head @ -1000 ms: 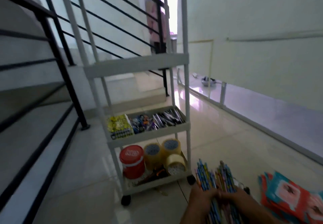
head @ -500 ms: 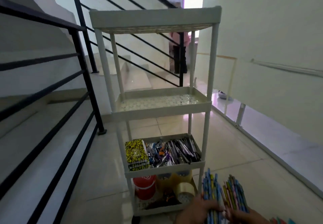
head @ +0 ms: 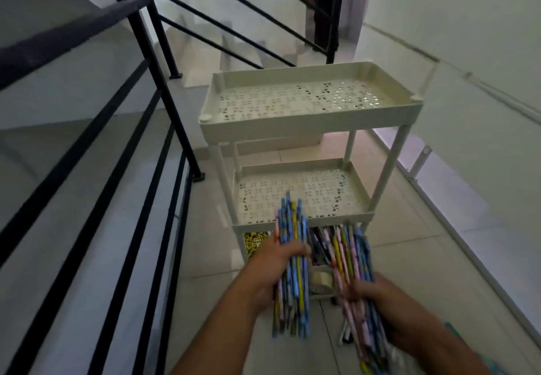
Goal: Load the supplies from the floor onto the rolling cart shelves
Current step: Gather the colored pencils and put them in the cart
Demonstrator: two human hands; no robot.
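Head view shows the left hand [head: 273, 270] and right hand [head: 390, 313] each curled round a bundle of pencils [head: 292, 243] before the cart [head: 304, 125]; I'd lay them flat along the second shelf [head: 325, 190] before loosening.

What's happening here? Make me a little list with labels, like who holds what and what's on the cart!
left hand: grips one bundle of pencils
right hand: grips a second bundle
top shelf: cream tray with a holey floor
second shelf: same kind, partly behind the pencils
third shelf: yellow box and pens, mostly hidden
lower down: tape roll
railing: black, left of the cart
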